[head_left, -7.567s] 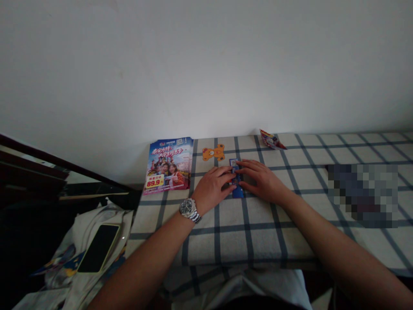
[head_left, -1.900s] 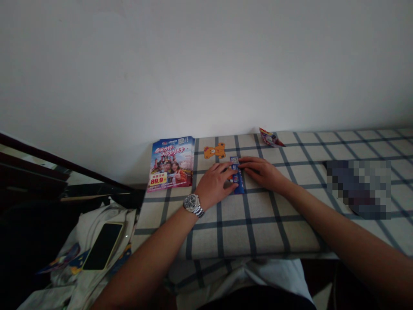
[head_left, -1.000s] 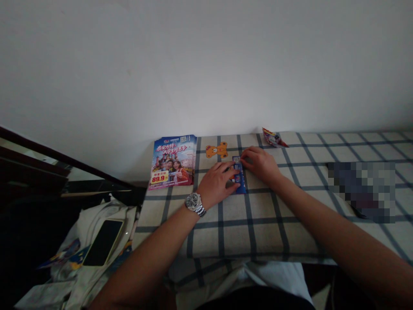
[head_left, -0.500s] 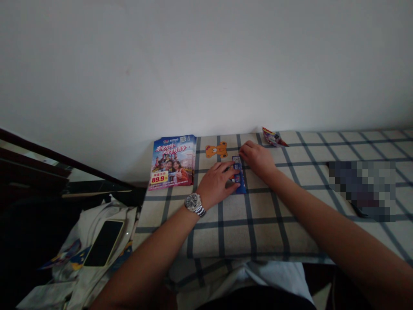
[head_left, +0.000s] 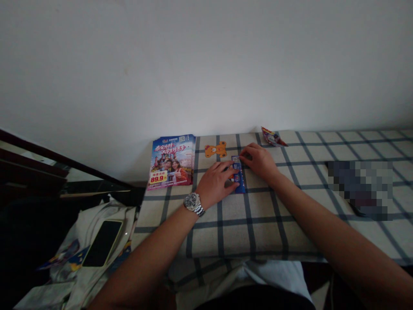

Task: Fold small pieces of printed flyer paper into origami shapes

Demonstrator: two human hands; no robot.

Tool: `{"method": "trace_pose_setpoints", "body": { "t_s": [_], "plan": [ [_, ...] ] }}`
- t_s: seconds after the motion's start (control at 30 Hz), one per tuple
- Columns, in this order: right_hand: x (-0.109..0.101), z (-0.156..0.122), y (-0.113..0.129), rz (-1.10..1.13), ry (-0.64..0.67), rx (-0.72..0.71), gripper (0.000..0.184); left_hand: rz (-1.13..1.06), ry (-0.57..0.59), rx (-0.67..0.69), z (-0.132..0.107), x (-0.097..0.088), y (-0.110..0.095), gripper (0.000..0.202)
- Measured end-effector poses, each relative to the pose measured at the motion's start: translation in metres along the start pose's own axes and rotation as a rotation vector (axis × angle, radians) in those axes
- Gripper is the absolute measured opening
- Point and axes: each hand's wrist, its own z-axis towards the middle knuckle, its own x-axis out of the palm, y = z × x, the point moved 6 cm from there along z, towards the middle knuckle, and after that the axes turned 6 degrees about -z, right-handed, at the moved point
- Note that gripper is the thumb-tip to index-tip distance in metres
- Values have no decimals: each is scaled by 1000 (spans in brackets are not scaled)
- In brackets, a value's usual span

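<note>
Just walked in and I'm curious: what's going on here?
A person's left hand rests spread on a blue printed paper on the checked cloth. The right hand has fingertips at the paper's far right corner; whether they pinch it is unclear. A leaflet stack lies to the left, an orange bear shape just beyond the left hand.

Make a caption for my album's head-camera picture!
Left hand on a blue paper, right hand by its top corner, near an orange bear picture.
</note>
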Motion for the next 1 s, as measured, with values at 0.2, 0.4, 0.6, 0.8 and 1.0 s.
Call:
{"method": "trace_pose_setpoints", "body": {
  "t_s": [0.2, 0.4, 0.6, 0.8, 1.0],
  "plan": [
    [0, 0, -1, 15, 30, -22, 3, -1, 1, 1, 0, 0, 0, 35],
    [1, -5, -4, 49, 57, -103, 12, -4, 2, 4, 1, 0, 0, 36],
    [1, -7, -5, 51, 54, -100, 11, 5, -3, 15, 1, 1, 1, 36],
    [-2, 0, 1, -27, 62, -13, 5, 9, -9, 22, 1, 2, 0, 37],
    [-3, 7, 6, -131, 47, 29, 10, 3, -6, 23, 1, 1, 0, 36]
  ]
}}
